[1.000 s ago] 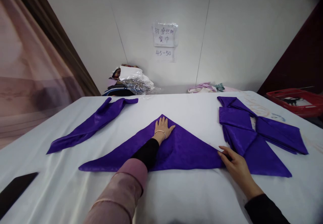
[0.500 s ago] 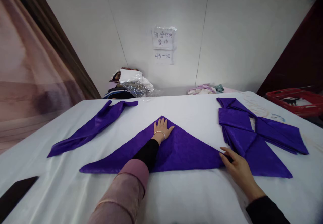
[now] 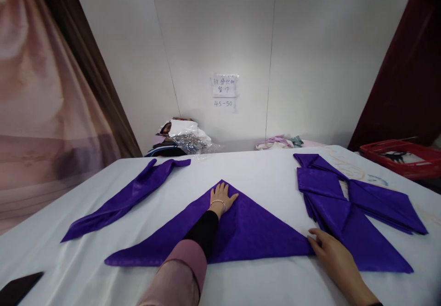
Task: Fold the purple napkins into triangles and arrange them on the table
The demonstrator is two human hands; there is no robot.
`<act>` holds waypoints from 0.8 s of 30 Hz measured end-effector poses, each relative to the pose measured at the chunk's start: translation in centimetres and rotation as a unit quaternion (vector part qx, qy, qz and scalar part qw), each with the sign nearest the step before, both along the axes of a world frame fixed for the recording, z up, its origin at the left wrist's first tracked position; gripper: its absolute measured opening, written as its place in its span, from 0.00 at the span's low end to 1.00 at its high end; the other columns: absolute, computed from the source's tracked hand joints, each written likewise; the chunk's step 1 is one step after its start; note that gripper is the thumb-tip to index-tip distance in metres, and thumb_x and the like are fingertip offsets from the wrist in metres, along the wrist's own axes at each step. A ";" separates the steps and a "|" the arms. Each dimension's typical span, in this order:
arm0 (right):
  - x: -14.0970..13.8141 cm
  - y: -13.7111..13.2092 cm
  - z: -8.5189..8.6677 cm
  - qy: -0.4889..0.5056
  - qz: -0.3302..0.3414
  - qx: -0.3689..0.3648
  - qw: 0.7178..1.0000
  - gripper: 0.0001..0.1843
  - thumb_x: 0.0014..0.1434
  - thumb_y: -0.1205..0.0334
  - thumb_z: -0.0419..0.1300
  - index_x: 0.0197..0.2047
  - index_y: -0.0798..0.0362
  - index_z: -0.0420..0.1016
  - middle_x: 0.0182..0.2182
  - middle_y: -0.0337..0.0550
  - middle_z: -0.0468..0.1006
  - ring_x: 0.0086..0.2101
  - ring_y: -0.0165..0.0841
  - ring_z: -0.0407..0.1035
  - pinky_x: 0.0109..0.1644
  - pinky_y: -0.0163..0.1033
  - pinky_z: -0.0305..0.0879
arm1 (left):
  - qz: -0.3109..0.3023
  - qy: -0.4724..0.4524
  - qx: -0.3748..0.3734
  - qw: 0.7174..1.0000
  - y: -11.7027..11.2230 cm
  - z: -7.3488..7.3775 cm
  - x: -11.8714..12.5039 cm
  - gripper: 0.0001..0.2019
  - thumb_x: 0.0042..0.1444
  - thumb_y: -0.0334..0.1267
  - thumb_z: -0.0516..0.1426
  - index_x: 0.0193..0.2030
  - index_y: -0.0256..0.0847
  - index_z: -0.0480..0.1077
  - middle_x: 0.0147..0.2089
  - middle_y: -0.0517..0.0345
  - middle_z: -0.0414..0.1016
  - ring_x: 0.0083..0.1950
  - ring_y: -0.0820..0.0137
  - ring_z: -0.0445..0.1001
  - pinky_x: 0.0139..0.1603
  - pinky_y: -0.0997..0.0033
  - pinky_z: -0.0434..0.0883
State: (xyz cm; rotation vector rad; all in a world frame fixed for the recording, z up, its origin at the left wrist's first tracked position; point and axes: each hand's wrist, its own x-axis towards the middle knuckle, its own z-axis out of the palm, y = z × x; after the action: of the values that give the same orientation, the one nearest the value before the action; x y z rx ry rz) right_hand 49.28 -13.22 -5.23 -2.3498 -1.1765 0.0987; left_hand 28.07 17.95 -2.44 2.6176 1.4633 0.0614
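Note:
A purple cloth napkin (image 3: 262,232), folded into a triangle, lies on the white-covered table with its point toward the wall. My left hand (image 3: 222,196) rests flat on it just below that point, fingers spread. At the triangle's right corner, my right hand (image 3: 332,255) has thumb and forefinger closed on the edge of the cloth. Several folded purple napkins (image 3: 325,184) lie overlapped to the right, close to my right hand. A loosely gathered purple napkin (image 3: 127,198) stretches diagonally across the left side of the table.
Behind the table are a cloth pile with clear plastic (image 3: 188,140) and pale fabrics (image 3: 275,143). A red basket (image 3: 406,163) stands beyond the right edge. A dark flat object (image 3: 20,287) lies front left. A paper sign (image 3: 224,92) hangs on the wall; a curtain (image 3: 51,113) is left.
The view has tilted upward, so everything appears lower. Both hands keep their places on the triangular napkin, which looks unchanged.

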 end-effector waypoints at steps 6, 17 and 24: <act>-0.3 -0.2 0.1 -0.041 0.003 -0.002 0.999 0.23 0.57 0.49 0.47 0.44 0.53 0.74 0.44 0.48 0.77 0.44 0.40 0.72 0.46 0.41 0.67 | -0.002 0.014 0.012 1.000 0.3 0.8 0.1 0.42 0.52 0.66 0.39 0.66 0.39 0.54 0.70 0.48 0.49 0.69 0.54 0.46 0.65 0.49 0.47; 0.3 -0.3 -0.6 -0.012 0.020 0.021 1.000 0.20 0.56 0.53 0.47 0.41 0.54 0.75 0.42 0.51 0.78 0.40 0.40 0.74 0.44 0.40 0.68 | 0.006 -0.001 0.011 1.000 0.4 -0.2 -0.1 0.43 0.53 0.66 0.36 0.67 0.37 0.51 0.71 0.50 0.43 0.71 0.57 0.40 0.67 0.50 0.42; 0.3 -0.2 -0.4 0.013 0.036 0.076 0.996 0.21 0.55 0.58 0.44 0.39 0.56 0.75 0.35 0.51 0.76 0.35 0.37 0.73 0.41 0.39 0.68 | 0.008 0.001 0.014 1.000 0.4 0.0 -0.2 0.43 0.53 0.66 0.35 0.67 0.37 0.51 0.71 0.50 0.44 0.71 0.57 0.40 0.67 0.50 0.43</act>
State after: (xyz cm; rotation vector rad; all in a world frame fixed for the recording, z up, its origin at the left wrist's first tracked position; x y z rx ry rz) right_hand 49.58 -13.39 -5.59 -2.1688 -1.2125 0.0635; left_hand 27.90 18.30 -2.46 2.6289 1.4934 0.0811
